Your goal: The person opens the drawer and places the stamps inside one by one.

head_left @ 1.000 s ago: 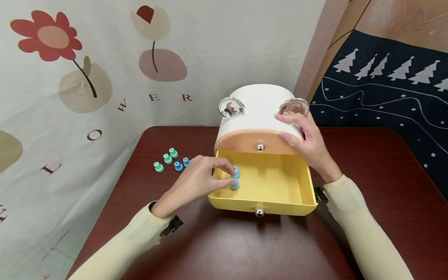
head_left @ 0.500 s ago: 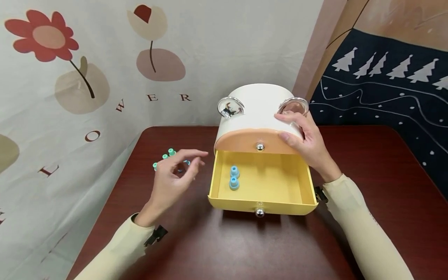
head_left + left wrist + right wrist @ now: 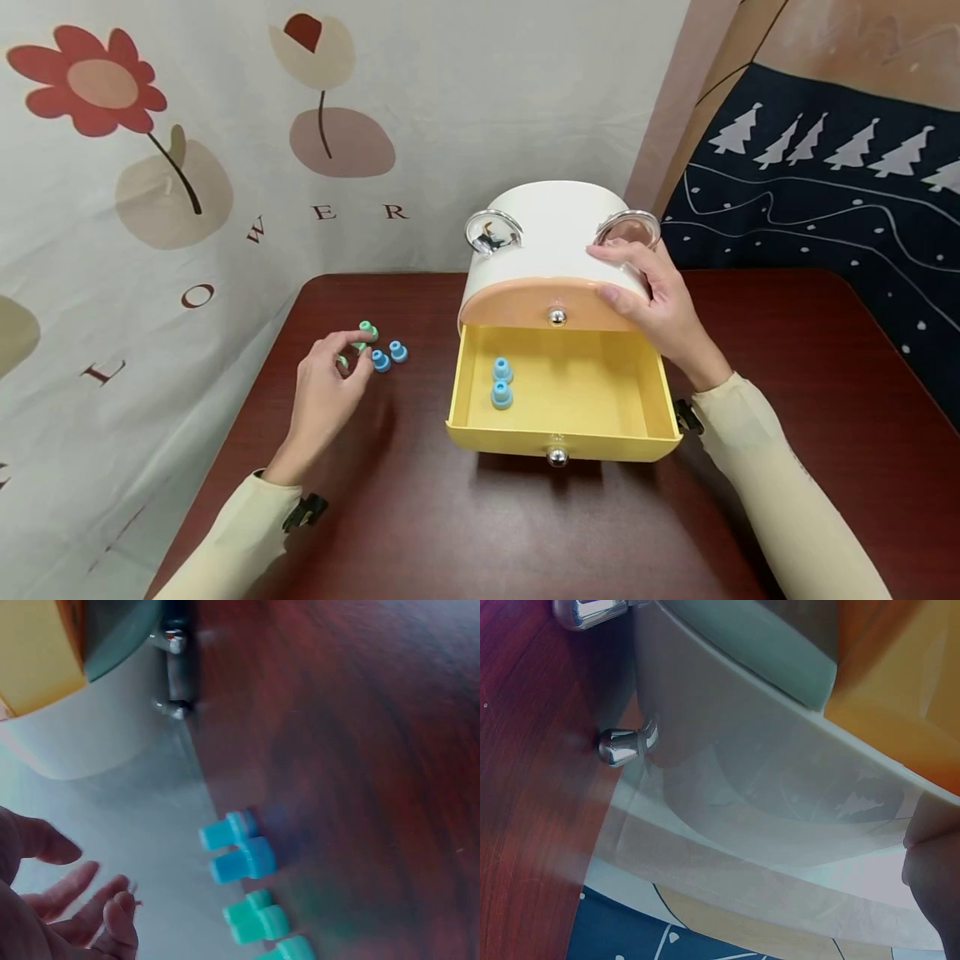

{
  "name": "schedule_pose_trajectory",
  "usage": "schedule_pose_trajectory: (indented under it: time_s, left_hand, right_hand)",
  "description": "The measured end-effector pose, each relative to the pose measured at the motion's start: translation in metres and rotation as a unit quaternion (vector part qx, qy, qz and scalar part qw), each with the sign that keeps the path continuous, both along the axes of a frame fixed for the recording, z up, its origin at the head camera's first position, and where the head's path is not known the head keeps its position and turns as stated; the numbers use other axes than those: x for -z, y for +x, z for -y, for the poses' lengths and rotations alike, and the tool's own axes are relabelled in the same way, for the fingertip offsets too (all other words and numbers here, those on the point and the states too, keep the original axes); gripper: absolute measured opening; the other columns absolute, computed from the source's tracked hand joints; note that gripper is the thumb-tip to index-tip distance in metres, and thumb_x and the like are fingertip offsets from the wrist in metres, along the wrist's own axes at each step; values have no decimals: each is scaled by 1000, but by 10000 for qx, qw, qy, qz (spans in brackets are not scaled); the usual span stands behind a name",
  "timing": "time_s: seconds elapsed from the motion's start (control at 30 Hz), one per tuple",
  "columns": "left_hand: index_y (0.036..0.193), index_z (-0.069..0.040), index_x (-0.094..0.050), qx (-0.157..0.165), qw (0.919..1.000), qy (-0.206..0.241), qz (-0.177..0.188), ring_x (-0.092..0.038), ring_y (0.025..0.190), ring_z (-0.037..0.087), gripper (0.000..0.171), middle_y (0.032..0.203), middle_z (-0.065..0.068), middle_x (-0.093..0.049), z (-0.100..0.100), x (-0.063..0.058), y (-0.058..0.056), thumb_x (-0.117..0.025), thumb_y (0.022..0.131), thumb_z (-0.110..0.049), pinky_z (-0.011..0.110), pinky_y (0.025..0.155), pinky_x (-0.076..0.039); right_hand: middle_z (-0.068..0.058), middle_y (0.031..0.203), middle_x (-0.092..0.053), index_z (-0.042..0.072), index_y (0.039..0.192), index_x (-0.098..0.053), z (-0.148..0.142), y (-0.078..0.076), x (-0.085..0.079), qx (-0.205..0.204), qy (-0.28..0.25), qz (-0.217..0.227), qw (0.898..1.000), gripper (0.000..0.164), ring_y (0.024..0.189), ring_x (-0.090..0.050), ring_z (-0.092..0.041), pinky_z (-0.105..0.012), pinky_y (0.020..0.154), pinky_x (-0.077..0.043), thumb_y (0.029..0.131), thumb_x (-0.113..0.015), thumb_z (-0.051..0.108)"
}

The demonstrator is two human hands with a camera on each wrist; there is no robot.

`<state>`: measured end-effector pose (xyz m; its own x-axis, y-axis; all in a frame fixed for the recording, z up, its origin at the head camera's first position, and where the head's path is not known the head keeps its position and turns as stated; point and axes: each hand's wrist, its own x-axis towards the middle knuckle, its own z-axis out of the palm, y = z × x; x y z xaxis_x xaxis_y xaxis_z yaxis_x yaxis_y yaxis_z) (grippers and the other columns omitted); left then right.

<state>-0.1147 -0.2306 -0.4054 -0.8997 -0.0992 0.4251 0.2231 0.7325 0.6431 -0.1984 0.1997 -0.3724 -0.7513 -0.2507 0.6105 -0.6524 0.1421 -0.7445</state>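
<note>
Broadly, a pale flower-printed cloth (image 3: 480,92) hangs along the back and left, by the far and left edges of the table (image 3: 525,525); that dark red tabletop gives you open room between your left hand and the drawer, in front of the drawer, and out past your right arm; a navy cloth with printed trees (image 3: 802,187) stands behind the far right corner. The white cabinet (image 3: 558,212) sits near the far edge, its orange front (image 3: 517,306) above a yellow drawer (image 3: 611,447) that stands well out towards you; the drawer's raised left wall is in the way between tabletop and interior, where bare floor spreads to the right. Your right hand (image 3: 656,304) grips the cabinet's right front corner, thumb on the orange front, fingers over the white top beside the right mirrored ear (image 3: 628,225); your left hand (image 3: 326,396) hangs by the green pegs, thumb parted from the fingers. Three green pegs (image 3: 367,327) are partly hidden by that hand; two blue pegs (image 3: 381,361) stand just to their right, towards the drawer; two light blue pegs (image 3: 501,395) stand upright inside it, near the left wall; one silver knob (image 3: 557,456) juts from the drawer.
</note>
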Motion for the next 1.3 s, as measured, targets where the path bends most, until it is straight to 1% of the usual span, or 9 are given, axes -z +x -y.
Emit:
schedule_pose_trajectory:
  time_s: [0.1,0.2,0.37,0.6,0.67,0.87,1.0,1.13,1.3]
  left_hand:
    - [118,0,-79,-88,9993,-195,304,-64,88,33,21,103,15,-74,4,7,-2,-77,97,1,26,72,-43]
    - [119,1,-78,-136,9982,-238,535,-68,90,34,22,104,17,-75,7,12,-3,-79,96,0,30,74,-47]
    - [117,1,-76,-220,9956,-379,828,-67,84,29,22,95,14,-74,12,18,-5,-81,96,-3,34,71,-49]
    - [108,2,-79,-230,9926,-450,1101,-61,73,26,14,76,9,-68,11,24,-13,-81,95,-3,36,62,-45]
    - [106,2,-79,-212,9924,-477,1111,-61,73,26,12,75,8,-68,10,24,-13,-81,95,-2,37,63,-45]
    - [108,5,-77,-141,9936,-576,958,-65,78,30,16,87,15,-71,11,28,-16,-81,93,1,41,68,-48]
    - [109,4,-77,-53,9912,-760,1084,-61,77,31,18,77,12,-68,12,30,-20,-82,93,-1,43,68,-44]
    - [102,0,-77,-26,9909,-940,968,-59,75,31,10,74,8,-68,12,33,-23,-80,93,1,46,69,-42]
    - [96,0,-74,41,9925,-928,798,-71,75,31,8,80,12,-76,11,37,-22,-80,93,3,47,70,-50]
  right_hand:
    - [0,147,-56,2,136,-73,0,1,2,22,-31,-4,10000,45,136,-42,-23,-33,110,-39,91,-69,4]
    - [-1,148,-56,2,137,-73,2,0,2,-31,-53,39,10000,45,137,-42,-24,-34,112,-39,92,-68,4]
    - [-1,148,-57,2,137,-73,5,-1,2,-105,-11,56,9999,45,138,-43,-25,-35,112,-40,92,-69,6]
    - [-1,147,-59,2,137,-73,3,0,0,-29,-14,-36,10000,46,135,-44,-25,-35,110,-39,91,-69,6]
    - [0,146,-59,3,137,-73,2,1,1,-7,13,-15,10000,46,135,-44,-24,-35,110,-38,91,-69,6]
    - [0,147,-57,2,137,-72,1,2,2,-2,26,-25,10000,46,135,-44,-25,-35,110,-40,91,-69,6]
    - [1,146,-58,2,137,-72,0,1,1,31,18,5,10000,47,134,-44,-24,-34,108,-40,91,-68,7]
    - [2,146,-57,3,138,-72,0,0,1,77,30,77,9999,46,133,-43,-23,-35,107,-40,92,-68,7]
    - [3,145,-57,3,137,-73,-1,-1,2,159,76,75,9998,46,133,-43,-23,-35,107,-40,92,-69,9]
